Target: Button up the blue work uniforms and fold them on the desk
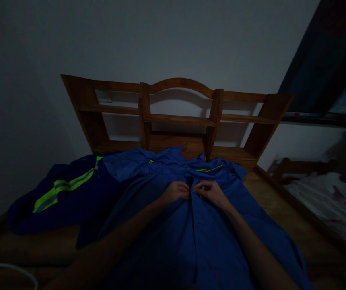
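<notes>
A blue work shirt [209, 237] with neon yellow-green strips lies spread front-up on a wooden bed platform [281, 209]. My left hand [176, 191] and my right hand [211, 192] meet at the shirt's front opening, just below the collar. Both hands have their fingers curled and pinched on the two fabric edges of the placket. Whether a button sits between the fingers is too dark to tell.
A darker blue garment [67, 193] with a reflective yellow-green band lies to the left. A wooden headboard with shelves [179, 119] stands against the white wall behind. A second bed with pale bedding [326, 201] is on the right. A white cable [10, 269] curves at bottom left.
</notes>
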Tool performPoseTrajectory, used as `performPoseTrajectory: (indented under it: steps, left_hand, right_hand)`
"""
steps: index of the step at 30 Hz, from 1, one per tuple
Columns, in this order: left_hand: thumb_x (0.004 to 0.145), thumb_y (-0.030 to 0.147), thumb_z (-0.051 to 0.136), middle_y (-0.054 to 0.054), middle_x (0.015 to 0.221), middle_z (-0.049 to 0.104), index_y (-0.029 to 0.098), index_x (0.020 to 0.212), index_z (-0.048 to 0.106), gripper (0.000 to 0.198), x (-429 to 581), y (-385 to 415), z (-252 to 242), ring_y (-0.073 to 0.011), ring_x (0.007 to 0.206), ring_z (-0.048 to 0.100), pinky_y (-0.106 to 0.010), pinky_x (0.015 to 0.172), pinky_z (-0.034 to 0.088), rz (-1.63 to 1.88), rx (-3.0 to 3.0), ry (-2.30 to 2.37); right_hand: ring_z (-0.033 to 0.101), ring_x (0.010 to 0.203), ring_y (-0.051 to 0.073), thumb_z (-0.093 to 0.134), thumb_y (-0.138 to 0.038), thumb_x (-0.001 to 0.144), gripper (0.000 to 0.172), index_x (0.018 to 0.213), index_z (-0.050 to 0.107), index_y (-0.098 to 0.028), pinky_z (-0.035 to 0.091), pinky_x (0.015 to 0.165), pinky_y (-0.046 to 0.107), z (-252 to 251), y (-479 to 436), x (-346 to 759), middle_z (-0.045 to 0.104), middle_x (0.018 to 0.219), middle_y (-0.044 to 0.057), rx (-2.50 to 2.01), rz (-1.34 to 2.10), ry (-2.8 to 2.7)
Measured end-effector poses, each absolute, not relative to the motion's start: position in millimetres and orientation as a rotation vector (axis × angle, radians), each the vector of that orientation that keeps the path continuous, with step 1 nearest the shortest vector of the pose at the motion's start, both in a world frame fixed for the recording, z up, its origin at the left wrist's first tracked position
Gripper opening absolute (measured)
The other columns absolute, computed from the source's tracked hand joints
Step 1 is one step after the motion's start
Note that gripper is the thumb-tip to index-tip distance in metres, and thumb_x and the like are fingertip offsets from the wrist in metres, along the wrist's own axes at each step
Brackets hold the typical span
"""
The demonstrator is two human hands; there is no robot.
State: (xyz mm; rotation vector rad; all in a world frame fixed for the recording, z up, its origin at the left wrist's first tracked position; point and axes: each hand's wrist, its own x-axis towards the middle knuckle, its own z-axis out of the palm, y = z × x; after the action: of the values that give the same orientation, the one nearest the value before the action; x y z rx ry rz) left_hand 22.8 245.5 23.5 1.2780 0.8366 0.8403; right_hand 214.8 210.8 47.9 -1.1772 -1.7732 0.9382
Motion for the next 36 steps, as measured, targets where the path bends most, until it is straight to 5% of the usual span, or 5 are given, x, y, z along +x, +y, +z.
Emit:
performPoseTrajectory:
  steps: [24, 36]
  left_hand:
    - [0.066, 0.021, 0.066, -0.004, 0.074, 0.064, 0.013, 0.081, 0.062, 0.018, 21, 239, 21, -0.0133, 0.07, 0.062, -0.022, 0.065, 0.046, 1.031, 1.793, 0.839]
    - [0.058, 0.014, 0.069, -0.005, 0.073, 0.066, 0.011, 0.082, 0.064, 0.024, 22, 242, 23, -0.0143, 0.068, 0.062, -0.024, 0.065, 0.048, 0.978, 1.553, 0.871]
  right_hand:
    - [0.056, 0.055, 0.012, 0.068, -0.039, 0.07, 0.026, 0.082, 0.069, -0.017, 0.041, 0.051, 0.022, 42, 215, 212, 0.065, 0.068, 0.002, -1.214, 0.848, -1.825]
    - [0.055, 0.052, 0.009, 0.071, -0.041, 0.067, 0.03, 0.082, 0.061, -0.016, 0.043, 0.05, 0.021, 35, 218, 213, 0.06, 0.071, -0.001, -1.121, 0.944, -1.76]
